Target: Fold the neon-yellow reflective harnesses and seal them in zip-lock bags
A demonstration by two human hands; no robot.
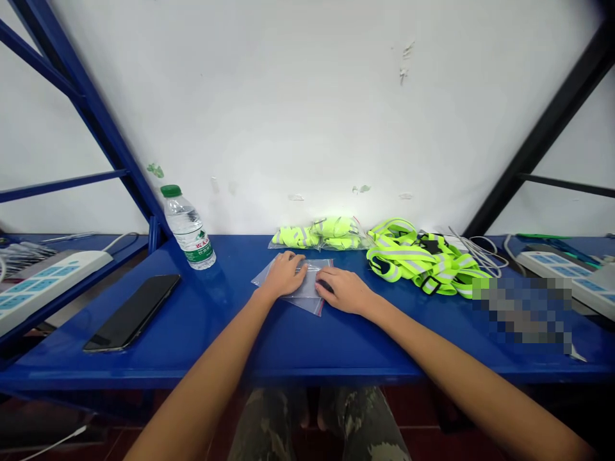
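A clear plastic zip bag (293, 288) lies flat on the blue table (230, 320), with a red mark at its near corner. My left hand (286, 275) rests on the bag's far part, fingers curled down. My right hand (343, 291) lies on its right side, fingertips on the plastic. Whether either hand grips the bag is hidden. Behind them sit neon-yellow reflective items in clear bags (317, 234). Loose neon-yellow reflective straps with black buckles (423, 259) are piled to the right of my right hand.
A water bottle with a green cap (188, 228) stands at the back left, and a black smartphone (132, 312) lies face up near the left. White power strips (45, 288) (562, 278) sit at both sides. White cables (480, 250) lie behind the straps. A pixelated patch (523, 314) covers the right side.
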